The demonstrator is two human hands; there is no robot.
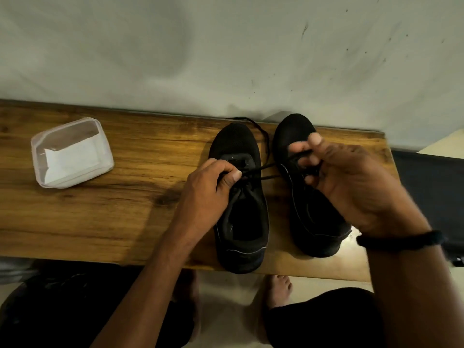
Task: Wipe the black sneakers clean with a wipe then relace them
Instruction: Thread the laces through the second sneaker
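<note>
Where the left hand (208, 187) grips: thumb and forefinger pinch the lace (266, 169) over the left sneaker (247, 214).
Right hand (351, 182): fingers curled on the lace over the right sneaker (311, 217).
Sneakers: abreast on the bench (125, 202), long axes near-to-far, toes to the wall (226, 59).

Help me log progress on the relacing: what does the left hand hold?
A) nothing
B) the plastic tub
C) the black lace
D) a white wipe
C: the left hand pinches the black lace over a sneaker; the wipes lie in the tub.
</note>
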